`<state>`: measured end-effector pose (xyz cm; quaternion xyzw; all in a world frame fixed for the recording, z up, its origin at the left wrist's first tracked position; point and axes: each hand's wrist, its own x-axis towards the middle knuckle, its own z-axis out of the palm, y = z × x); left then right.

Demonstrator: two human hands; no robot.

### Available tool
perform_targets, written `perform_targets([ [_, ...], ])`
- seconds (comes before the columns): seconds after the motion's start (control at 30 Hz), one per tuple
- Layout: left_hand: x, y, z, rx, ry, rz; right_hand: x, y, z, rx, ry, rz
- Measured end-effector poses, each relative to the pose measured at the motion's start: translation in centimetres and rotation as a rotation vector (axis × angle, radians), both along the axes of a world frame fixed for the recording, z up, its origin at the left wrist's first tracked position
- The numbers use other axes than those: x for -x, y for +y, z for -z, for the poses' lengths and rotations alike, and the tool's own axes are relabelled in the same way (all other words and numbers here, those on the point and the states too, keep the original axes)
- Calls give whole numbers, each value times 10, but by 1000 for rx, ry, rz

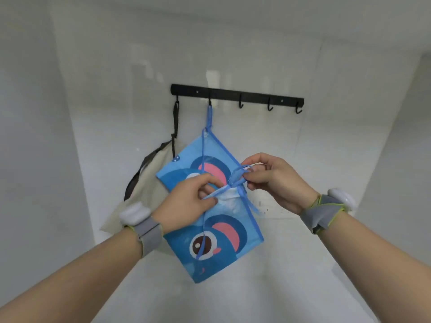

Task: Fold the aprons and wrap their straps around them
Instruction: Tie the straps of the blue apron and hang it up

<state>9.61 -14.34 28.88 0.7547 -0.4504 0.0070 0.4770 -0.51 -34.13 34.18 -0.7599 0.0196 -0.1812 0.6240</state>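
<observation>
A folded blue apron [217,250] with a cartoon eye and pink patches hangs by its blue neck loop from the second hook of a black rail [235,94]. Its blue strap [238,178] crosses the middle of the bundle, cinching it. My left hand [186,201] pinches the strap at the apron's middle. My right hand [272,180] pinches the strap's looped end just to the right. Behind it, a beige apron [149,183] with dark straps hangs from the first hook, partly hidden.
The rail is fixed to a white wall and has three bare hooks [270,107] to the right. White panels close in on the left and right sides. Both wrists wear grey bands with white trackers.
</observation>
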Motion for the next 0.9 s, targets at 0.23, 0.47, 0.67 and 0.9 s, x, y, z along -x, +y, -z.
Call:
perform_targets([
  [0.23,-28,7,-81,-57,-270,-116,-39,9,-78,107,-158,117],
  [0.47,-49,-32,-122,-33,-414,-327,-77,0,-104,152,-297,373],
  [0.67,-58,-60,-134,-2,-437,-349,-99,-27,-110,308,-350,556],
  [0.9,-69,-72,-136,-43,-484,-359,-119,-38,-114,551,-319,616],
])
